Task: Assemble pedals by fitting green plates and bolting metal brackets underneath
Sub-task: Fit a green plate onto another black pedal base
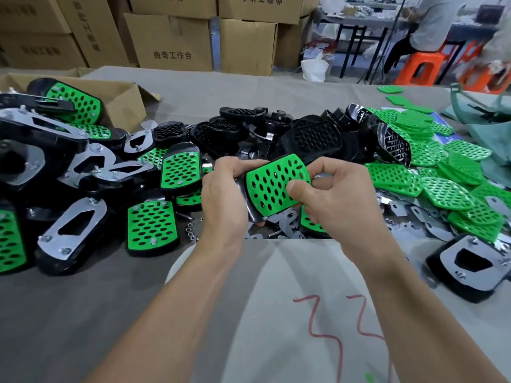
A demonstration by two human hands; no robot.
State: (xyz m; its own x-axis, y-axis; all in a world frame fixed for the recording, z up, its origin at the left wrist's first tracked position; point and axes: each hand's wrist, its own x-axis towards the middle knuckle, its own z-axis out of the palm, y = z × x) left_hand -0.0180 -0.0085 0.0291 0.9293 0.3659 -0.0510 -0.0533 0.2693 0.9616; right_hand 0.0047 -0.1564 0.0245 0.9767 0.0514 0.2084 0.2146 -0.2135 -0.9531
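Pressing a green plate (272, 186) into a black pedal base (250, 205), we hold the work just above the near edge of the grey table (83, 313), dead centre between our two arms. The left hand (224, 194) grips the base's left end, fingers curled round it. The right hand (334, 197) pinches the plate, thumb flat on its green face and fingers tucked behind.

As best we can judge, the plate's long axis slants from near left to far right, its face tilted up toward us. Both hands are already on it, so neither is nearer. The underside, where a bracket must go, faces away, so a flip looks to be next.

The count:
- One plate and one base are in hand.
- To our left lie at least six finished pedals (150, 226), green side up.
- Four pedals (72, 230) there show the metal bracket up.
- One more bracket-up pedal (467, 262) sits near right.
- The bare black bases (312, 136) heaped beyond are too tangled to number.
- Loose green plates (442, 189) at right run well past a dozen.
- Flat metal brackets (409, 208) are scattered beneath them.
- A few nuts (190, 234) lie by the left wrist.
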